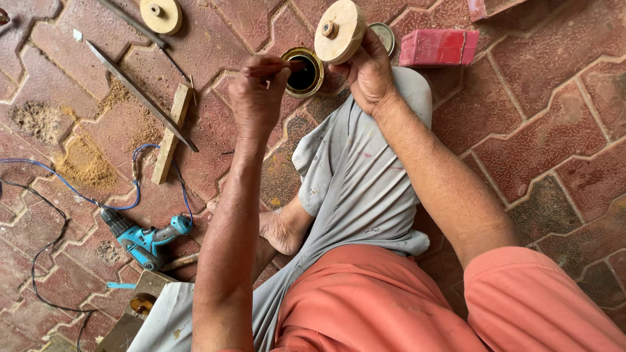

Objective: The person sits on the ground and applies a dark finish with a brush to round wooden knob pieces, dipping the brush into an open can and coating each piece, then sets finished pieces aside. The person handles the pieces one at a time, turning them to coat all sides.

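Risk: the open tin point(302, 72) of dark liquid sits on the paving just beside the knee; a shift of the leg could tip it. Drips from the brush point(277, 66) could land on the grey trousers point(365, 182). The right hand point(366, 72) grips 1 wooden disc point(339, 30) by its edge, above the tin; a slip would drop it in. The left hand point(257, 94) is closed on the brush, tip over the tin. The tin's lid point(383, 36) lies behind. A drill point(147, 240) and trailing blue wire point(72, 189) lie nearby.
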The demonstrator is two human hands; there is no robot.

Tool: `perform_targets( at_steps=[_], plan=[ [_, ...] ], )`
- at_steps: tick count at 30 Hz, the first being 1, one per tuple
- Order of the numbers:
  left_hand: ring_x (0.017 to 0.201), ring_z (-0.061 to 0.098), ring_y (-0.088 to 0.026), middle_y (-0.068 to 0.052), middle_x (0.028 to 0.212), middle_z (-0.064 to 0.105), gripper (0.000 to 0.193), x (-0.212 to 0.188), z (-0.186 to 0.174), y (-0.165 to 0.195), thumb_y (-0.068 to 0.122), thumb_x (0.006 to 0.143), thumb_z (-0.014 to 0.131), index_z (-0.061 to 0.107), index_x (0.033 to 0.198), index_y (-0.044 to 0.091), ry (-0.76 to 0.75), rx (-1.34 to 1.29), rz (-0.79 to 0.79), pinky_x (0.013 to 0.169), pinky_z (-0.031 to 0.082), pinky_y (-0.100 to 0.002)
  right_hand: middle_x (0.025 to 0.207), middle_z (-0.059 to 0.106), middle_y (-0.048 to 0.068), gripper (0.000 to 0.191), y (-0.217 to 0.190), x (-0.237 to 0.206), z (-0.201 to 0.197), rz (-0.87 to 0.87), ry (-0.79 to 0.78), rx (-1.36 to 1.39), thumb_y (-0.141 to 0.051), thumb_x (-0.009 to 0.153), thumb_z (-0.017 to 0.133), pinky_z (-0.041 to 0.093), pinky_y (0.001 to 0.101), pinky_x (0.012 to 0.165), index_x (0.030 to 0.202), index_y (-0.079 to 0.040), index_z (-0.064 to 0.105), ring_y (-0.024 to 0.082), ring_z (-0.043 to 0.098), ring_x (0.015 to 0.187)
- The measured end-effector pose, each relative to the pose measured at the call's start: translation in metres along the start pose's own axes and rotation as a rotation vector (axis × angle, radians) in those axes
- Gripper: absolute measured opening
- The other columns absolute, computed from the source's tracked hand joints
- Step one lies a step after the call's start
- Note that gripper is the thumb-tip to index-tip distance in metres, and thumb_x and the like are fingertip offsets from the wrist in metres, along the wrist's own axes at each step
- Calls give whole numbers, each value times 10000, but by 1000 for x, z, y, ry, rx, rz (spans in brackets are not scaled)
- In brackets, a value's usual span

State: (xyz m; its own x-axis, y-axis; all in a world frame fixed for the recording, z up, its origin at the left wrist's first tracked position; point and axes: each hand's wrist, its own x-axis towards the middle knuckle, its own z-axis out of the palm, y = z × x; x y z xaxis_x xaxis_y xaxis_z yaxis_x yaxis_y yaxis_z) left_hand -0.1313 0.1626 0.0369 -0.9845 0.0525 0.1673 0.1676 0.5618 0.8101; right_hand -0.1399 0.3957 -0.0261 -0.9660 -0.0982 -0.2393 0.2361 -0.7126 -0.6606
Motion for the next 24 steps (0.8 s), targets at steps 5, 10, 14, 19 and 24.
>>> perform_targets(
  at_steps=[5,10,14,19,24],
  plan=[
    [864,728,-129,-65,986,780,210,-1,-20,2,75,948,837,704,1104,30,127,-211,-61,762,614,-285,1265,701,75,322,2,1,0,-17,-4,-10,-165,1080,654,665,344,879,1386,-99,577,179,733,1081],
    [866,745,-104,-43,966,789,181,-1,-23,4,95,966,833,710,1093,56,131,-151,-74,775,629,-275,1263,704,83,324,3,1,0,-27,-39,-1,-154,1090,656,664,350,900,1394,-76,574,185,733,1085],
    [857,770,-135,-56,947,780,197,2,-24,11,121,931,852,696,1042,77,135,100,25,752,635,-276,1275,699,81,349,3,0,-1,-17,-56,15,-157,1066,663,671,361,916,1393,-87,561,187,736,1110],
    [892,776,-194,-79,978,763,203,3,-40,29,120,941,852,688,1055,82,110,180,152,779,623,-323,1276,698,83,320,5,-1,0,-1,-44,-18,-124,1088,638,671,352,909,1397,-77,567,186,731,1123],
    [920,767,-219,-86,1003,740,227,-4,-43,45,119,948,854,673,1079,83,130,188,198,795,616,-352,1271,700,91,303,7,-1,0,-20,-62,-31,-133,1089,632,675,349,899,1382,-79,571,193,739,1118]
  ],
)
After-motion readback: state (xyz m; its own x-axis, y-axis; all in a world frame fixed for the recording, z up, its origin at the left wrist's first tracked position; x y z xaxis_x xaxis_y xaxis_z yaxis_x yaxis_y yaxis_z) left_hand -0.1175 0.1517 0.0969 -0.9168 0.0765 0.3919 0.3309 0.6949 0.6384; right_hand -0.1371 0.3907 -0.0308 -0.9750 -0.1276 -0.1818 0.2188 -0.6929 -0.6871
